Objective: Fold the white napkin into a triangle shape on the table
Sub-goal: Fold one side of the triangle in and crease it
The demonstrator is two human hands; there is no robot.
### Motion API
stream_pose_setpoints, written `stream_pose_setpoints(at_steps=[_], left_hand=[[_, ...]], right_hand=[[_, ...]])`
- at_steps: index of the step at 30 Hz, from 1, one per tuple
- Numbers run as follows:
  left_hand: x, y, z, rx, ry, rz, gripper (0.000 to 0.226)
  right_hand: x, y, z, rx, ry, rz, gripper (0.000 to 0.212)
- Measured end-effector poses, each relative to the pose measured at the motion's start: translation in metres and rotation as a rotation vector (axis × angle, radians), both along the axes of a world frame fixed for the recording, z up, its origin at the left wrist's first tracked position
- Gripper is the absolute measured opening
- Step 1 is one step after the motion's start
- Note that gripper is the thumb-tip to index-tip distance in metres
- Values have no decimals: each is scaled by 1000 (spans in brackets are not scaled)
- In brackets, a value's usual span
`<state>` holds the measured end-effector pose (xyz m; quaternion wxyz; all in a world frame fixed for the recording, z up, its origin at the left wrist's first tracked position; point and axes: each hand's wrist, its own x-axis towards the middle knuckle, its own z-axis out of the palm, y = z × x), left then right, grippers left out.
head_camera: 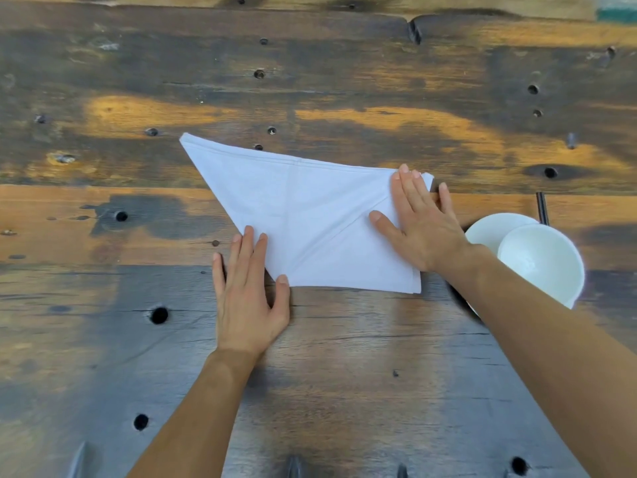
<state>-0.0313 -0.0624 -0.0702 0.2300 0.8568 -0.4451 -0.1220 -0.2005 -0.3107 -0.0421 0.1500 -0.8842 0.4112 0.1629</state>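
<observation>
1. Head view, where things lie: the white napkin lies flat on the wooden table, about mid-frame, already folded into layers with creases across its top face. Its outline is close to a triangle, but the right end looks blunt and not a clean corner.
2. Head view, the hands: the left hand lies flat with straight fingers. Its fingertips rest on the napkin's near-left slanted edge, its thumb is at the near corner and its palm is on bare wood. The right hand is spread flat on the napkin's right end, pressing down. Neither hand grasps anything.
3. Head view, doing the step well: this looks like the smoothing and creasing stage. I judge it best for one palm to pin the cloth while the other strokes outward along each fold, so the layers do not creep. The stacked edges at the right end should be checked for alignment before pressing hard.
4. Head view, direction and axis: the sharpest tip points away from the person and to the left. The long axis runs diagonally from that far-left tip to the near-right corner beside the right wrist.
5. Head view, nearby: two white bowls sit just right of the napkin, partly under the right forearm, so a wide sweep could knock them.
</observation>
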Motion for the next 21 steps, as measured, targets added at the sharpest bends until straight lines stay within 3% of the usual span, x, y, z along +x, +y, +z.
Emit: stream_pose_setpoints(at_steps=[6,10,15,21], left_hand=[[-4,0,1,-49,-74,-40,56],[-9,10,2,-111,-266,-272,52],[-24,30,2,64,-252,-318,62],[-34,45,-12,267,-325,-358,77]], right_hand=[[14,55,-2,-99,-194,51,80],[32,142,6,-1,-376,55,86],[40,197,7,125,-334,4,93],[32,202,-1,123,-251,49,91]])
